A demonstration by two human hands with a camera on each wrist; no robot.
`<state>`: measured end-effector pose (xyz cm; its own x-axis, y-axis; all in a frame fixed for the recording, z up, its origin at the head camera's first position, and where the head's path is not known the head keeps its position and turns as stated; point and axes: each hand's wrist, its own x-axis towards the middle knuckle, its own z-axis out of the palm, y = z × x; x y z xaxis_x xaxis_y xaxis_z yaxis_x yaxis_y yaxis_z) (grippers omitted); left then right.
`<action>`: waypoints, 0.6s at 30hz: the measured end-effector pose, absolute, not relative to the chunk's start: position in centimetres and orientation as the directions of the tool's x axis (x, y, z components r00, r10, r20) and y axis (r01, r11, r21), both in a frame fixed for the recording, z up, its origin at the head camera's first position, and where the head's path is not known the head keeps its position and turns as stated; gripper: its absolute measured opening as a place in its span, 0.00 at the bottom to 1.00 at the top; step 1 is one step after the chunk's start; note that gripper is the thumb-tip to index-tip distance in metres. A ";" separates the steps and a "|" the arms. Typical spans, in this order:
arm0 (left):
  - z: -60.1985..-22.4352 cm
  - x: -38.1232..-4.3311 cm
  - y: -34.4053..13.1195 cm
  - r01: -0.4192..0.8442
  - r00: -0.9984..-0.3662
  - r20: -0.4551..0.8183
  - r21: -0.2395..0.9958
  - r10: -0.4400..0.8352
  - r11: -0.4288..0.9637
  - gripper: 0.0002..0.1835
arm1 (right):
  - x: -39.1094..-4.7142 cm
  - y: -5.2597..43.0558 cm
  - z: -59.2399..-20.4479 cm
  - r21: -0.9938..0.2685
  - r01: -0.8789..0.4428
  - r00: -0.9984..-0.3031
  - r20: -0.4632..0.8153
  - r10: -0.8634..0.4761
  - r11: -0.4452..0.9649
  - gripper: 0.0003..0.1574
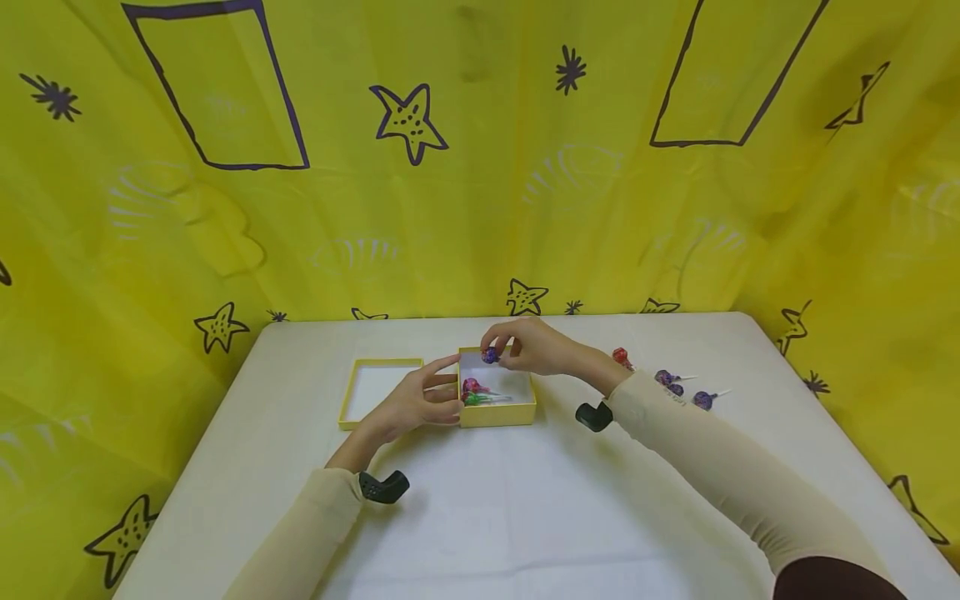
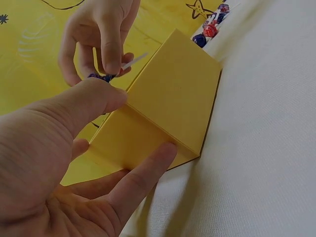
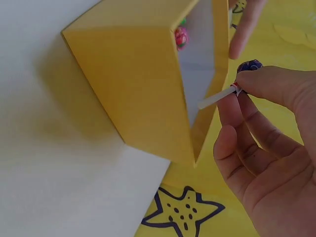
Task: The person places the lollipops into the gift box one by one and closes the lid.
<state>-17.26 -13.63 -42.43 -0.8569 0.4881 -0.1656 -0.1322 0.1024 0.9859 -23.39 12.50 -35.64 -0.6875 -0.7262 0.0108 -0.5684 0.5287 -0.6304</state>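
Observation:
My right hand [image 1: 536,346] pinches a dark purple-wrapped lollipop [image 3: 249,65] between thumb and finger, its white stick pointing out over the open yellow box [image 1: 498,415]. In the right wrist view, that lollipop is just outside the box's rim. With fingers extended, my left hand [image 1: 420,400] touches the box's left side; the left wrist view shows digits resting at a top corner and low on the wall. Inside the box lie a pink lollipop [image 1: 471,385] and a green one [image 1: 474,400], sticks toward the right.
Left of the box lies a shallow yellow-edged lid [image 1: 378,387], white inside. Right of it on the white table [image 1: 517,517] are a red lollipop [image 1: 621,357] and several purple ones [image 1: 703,400]. A yellow patterned curtain [image 1: 465,208] stands behind.

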 end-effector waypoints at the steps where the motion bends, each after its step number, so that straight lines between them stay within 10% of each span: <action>1: -42.4 -17.2 -13.6 -0.133 -0.857 -0.166 0.986 0.488 0.102 0.48 | -23.4 12.2 -35.8 -0.629 -0.568 -0.688 0.010 -0.725 0.531 0.20; 18: -42.6 -17.4 -13.9 -0.127 -0.844 -0.144 0.990 0.517 0.068 0.47 | -23.0 9.6 -39.1 -0.523 -0.602 -0.718 0.024 -0.696 0.603 0.21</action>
